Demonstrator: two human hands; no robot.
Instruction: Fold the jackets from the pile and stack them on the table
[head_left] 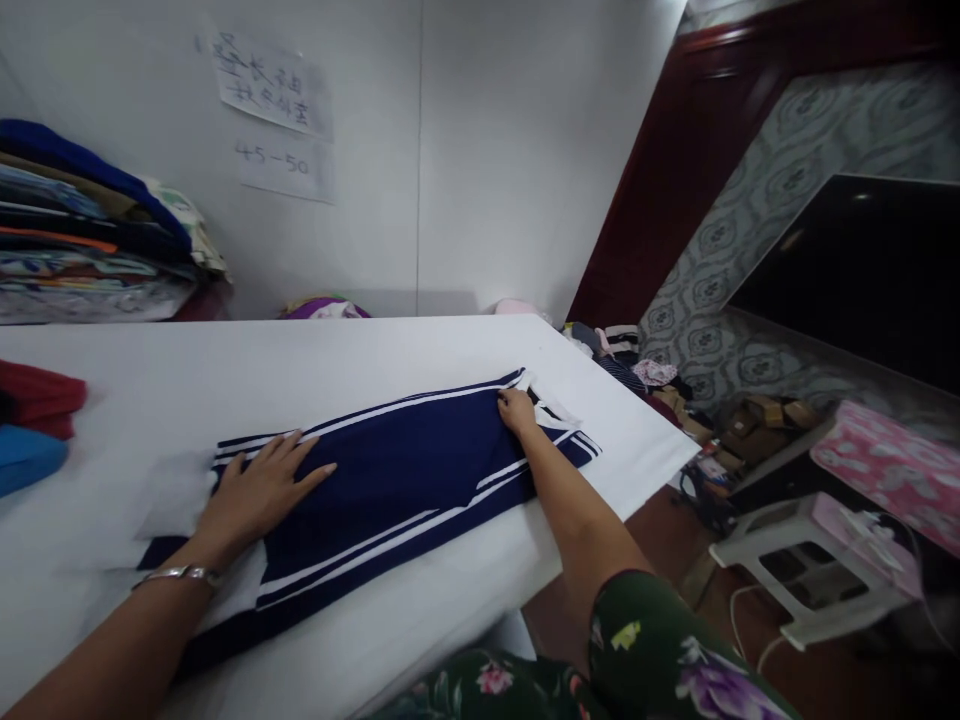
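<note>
A navy blue garment with white stripes [405,450] lies folded lengthwise across the white table, its white-trimmed end pointing right. My left hand [259,490] rests flat on its left part, fingers spread, a silver bracelet on the wrist. At the right end my right hand [517,408] has its fingers curled in, pinching the fabric beside the white trim. A white part of the garment [176,500] shows to the left of my left hand, partly hidden by that hand and forearm.
A stack of folded clothes [90,230] stands at the back left. Red cloth [41,400] and blue cloth [30,458] lie at the left edge. Right of the white table [630,450], a white plastic stool [817,560] stands on the floor, with cardboard boxes [757,430] behind.
</note>
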